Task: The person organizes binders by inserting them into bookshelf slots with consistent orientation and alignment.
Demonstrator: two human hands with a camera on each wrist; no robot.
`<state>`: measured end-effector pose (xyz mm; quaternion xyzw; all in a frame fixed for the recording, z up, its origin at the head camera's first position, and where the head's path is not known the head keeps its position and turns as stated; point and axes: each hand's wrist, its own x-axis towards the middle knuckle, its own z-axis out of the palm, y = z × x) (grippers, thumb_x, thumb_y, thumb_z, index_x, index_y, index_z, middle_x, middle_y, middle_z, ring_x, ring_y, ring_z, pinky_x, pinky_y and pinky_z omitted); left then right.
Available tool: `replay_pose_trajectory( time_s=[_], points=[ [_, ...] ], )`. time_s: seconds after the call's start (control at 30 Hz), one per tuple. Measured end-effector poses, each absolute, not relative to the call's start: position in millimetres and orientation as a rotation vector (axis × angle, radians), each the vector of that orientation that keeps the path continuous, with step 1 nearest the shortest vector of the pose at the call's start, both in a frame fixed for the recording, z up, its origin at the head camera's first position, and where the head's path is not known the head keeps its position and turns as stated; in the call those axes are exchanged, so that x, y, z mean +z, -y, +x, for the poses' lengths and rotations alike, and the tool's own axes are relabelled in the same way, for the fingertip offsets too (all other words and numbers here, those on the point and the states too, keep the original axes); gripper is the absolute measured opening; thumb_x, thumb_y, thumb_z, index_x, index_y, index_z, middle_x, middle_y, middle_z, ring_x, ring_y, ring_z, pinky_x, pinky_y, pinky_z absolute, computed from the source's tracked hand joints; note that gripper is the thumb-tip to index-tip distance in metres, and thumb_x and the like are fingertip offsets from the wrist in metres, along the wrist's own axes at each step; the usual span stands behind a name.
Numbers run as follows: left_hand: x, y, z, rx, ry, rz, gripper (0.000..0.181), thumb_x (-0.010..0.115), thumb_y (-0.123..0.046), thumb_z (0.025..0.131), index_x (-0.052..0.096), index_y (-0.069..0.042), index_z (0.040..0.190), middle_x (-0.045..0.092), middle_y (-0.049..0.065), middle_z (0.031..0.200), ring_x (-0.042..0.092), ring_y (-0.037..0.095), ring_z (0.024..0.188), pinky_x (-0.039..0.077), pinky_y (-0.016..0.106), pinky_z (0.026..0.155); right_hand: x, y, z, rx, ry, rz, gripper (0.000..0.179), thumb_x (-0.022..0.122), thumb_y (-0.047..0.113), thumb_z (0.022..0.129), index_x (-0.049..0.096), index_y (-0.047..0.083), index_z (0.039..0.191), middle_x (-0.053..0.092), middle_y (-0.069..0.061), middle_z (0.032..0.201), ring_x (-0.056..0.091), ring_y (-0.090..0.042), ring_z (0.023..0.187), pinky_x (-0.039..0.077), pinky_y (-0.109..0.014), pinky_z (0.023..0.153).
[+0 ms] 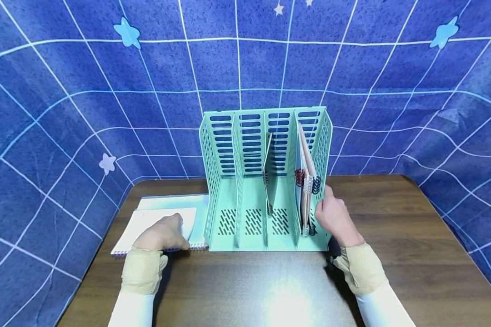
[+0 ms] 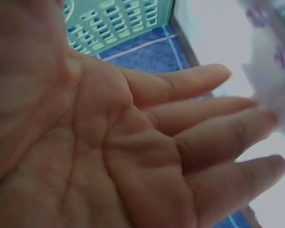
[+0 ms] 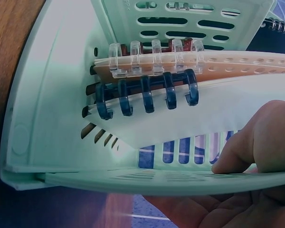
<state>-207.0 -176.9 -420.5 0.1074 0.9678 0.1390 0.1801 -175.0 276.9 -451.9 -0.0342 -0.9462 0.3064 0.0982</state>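
Note:
A mint-green file rack point(image 1: 222, 193) with upright dividers stands mid-table. My right hand point(image 1: 338, 220) grips its right side wall, thumb point(image 3: 256, 142) inside and fingers outside. Loose-leaf notebooks point(image 1: 307, 184) with red, clear and dark blue rings stand in the rightmost compartment. One dark-covered ring notebook point(image 1: 271, 177) leans in the compartment beside them. Left of the rack, a white spiral notebook point(image 1: 143, 223) lies on a light blue one point(image 1: 199, 227). Over them is my left hand point(image 1: 163, 234), its fingers fairly straight; whether they touch the paper I cannot tell.
The brown wooden table point(image 1: 397, 236) extends on both sides and in front of the rack. Close behind it hangs a blue cloth point(image 1: 262, 68) with white lines and stars. A bright glare lies on the table's front.

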Motion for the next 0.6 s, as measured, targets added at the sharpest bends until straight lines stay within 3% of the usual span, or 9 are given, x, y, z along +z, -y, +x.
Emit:
replay_pose_trajectory(
  time_s=[0.1,0.23,0.47,0.6],
  points=[
    [-416,181,-206,0.399,-2.741,0.288,0.037,0.084,-0.017,0.062,0.065,0.0,0.088,0.059,0.004,0.078,0.053,0.021,0.07,0.051,0.04,0.066,-452,-277,-175,0.909,2.804,-0.103,0.052,0.039,0.012,0.101,0.032,-0.003,0.151,0.068,-0.037,0.104,0.068,-0.044,0.084,0.051,-0.053,0.064],
    [-412,185,-205,0.43,-2.735,0.265,0.036,0.083,-0.018,0.066,0.073,-0.001,0.096,0.068,0.006,0.089,0.059,0.023,0.079,0.055,0.044,0.078,-454,-277,-174,0.909,2.799,-0.099,0.052,0.039,0.013,0.101,0.033,-0.003,0.15,0.068,-0.037,0.104,0.069,-0.046,0.086,0.051,-0.054,0.065],
    [-405,186,-200,0.527,-2.728,0.283,0.012,0.071,-0.014,0.078,0.078,-0.006,0.085,0.066,0.0,0.075,0.057,0.018,0.068,0.049,0.033,0.063,-454,-276,-174,0.91,2.79,-0.094,0.051,0.038,0.014,0.101,0.034,-0.002,0.15,0.067,-0.038,0.103,0.069,-0.046,0.084,0.052,-0.055,0.065],
    [-400,185,-198,0.538,-2.771,0.37,0.016,0.065,-0.011,0.086,0.08,-0.008,0.083,0.065,-0.003,0.072,0.054,0.015,0.068,0.046,0.033,0.064,-452,-277,-174,0.908,2.792,-0.094,0.053,0.038,0.013,0.101,0.033,-0.002,0.151,0.067,-0.039,0.103,0.069,-0.047,0.085,0.052,-0.056,0.066]
  ],
)
